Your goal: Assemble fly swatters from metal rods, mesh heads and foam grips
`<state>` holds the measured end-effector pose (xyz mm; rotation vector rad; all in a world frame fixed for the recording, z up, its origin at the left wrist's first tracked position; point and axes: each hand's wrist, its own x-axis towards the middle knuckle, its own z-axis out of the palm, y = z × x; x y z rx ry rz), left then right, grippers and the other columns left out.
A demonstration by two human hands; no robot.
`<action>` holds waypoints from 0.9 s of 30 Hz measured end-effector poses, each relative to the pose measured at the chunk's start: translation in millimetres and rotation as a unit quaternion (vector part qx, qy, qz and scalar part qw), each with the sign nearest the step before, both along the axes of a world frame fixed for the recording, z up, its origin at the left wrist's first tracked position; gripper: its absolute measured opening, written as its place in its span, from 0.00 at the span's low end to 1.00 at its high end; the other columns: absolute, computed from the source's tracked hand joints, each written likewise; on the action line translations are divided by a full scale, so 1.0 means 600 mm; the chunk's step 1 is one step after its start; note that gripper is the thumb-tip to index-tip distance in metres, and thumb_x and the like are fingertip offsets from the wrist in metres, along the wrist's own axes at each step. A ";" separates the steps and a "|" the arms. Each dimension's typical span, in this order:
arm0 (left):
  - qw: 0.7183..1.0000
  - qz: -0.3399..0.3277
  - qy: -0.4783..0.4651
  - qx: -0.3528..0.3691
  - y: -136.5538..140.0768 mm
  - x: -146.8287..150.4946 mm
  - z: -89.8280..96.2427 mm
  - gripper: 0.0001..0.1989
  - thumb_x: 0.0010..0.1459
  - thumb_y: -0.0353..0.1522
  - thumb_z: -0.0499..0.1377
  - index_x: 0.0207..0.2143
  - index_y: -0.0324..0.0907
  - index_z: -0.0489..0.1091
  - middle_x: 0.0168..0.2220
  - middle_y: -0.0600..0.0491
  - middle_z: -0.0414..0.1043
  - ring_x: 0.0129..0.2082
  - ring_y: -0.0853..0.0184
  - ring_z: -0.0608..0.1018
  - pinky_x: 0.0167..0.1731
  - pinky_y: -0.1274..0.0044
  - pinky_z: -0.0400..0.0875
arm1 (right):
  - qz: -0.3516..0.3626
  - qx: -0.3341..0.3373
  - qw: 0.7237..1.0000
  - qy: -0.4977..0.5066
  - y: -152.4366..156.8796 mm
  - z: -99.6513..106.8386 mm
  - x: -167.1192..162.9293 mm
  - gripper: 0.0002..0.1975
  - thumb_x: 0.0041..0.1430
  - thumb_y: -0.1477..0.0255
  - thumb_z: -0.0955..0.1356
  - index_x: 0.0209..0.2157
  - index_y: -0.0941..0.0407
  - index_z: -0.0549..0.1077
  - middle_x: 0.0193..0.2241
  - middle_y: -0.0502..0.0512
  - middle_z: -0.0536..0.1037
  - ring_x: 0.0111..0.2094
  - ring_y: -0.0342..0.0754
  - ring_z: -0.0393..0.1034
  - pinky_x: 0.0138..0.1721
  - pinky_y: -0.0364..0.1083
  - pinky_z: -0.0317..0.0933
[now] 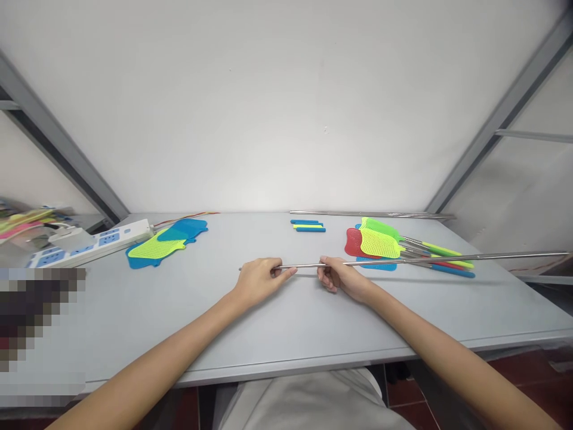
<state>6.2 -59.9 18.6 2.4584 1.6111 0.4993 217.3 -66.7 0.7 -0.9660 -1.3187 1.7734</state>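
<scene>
A long thin metal telescopic rod [447,259] runs sideways above the table, its far end reaching past the right side. Near its left end my left hand [262,280] is closed round it, thumb along the rod. My right hand [342,278] pinches the same rod a little further right, with the lower fingers curled. Behind my right hand lies a pile of fly swatters: a yellow one [380,243], a green one [380,227], a red one [353,242] and a blue one [380,266], with metal shafts and coloured handles.
Blue and yellow swatter heads [156,246] lie at the left beside a white power strip [107,239]. Several short blue and yellow handle sleeves [308,226] sit at the back middle. More metal rods [371,214] lie along the wall. The grey table [224,346] ends close to my lap.
</scene>
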 end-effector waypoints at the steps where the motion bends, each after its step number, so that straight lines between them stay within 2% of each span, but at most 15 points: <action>1: 1.000 -0.008 -0.002 0.001 0.002 -0.001 -0.001 0.23 0.53 0.49 0.44 0.18 0.41 0.57 0.18 0.58 0.64 0.19 0.71 0.65 0.19 0.80 0.47 | 0.000 -0.003 1.000 -0.002 0.001 0.001 0.000 0.20 0.55 0.60 0.58 0.20 0.61 0.67 0.14 0.48 0.60 0.15 0.37 0.53 0.15 0.39 0.45; 8: 0.996 -0.080 -0.036 0.010 0.014 -0.011 -0.008 0.19 0.57 0.44 0.43 0.23 0.41 0.61 0.23 0.56 0.63 0.23 0.70 0.66 0.22 0.80 0.55 | -0.033 -0.013 0.999 -0.032 0.005 0.007 0.009 0.19 0.53 0.60 0.59 0.23 0.60 0.68 0.15 0.48 0.60 0.16 0.37 0.53 0.15 0.38 0.45; 15: 0.989 -0.123 -0.071 0.032 0.023 -0.015 -0.005 0.15 0.59 0.38 0.42 0.31 0.42 0.64 0.27 0.54 0.65 0.28 0.68 0.68 0.29 0.78 0.60 | -0.056 -0.021 0.998 -0.037 0.009 0.004 0.014 0.19 0.53 0.59 0.60 0.23 0.60 0.68 0.16 0.48 0.60 0.17 0.37 0.53 0.15 0.38 0.45; 27: 0.994 -0.078 -0.059 0.056 0.037 -0.043 0.022 0.18 0.57 0.43 0.44 0.28 0.40 0.66 0.26 0.53 0.66 0.28 0.67 0.68 0.31 0.77 0.60 | -0.067 -0.048 0.996 -0.036 0.004 0.016 0.015 0.19 0.50 0.56 0.60 0.22 0.59 0.66 0.16 0.48 0.59 0.16 0.37 0.51 0.16 0.39 0.45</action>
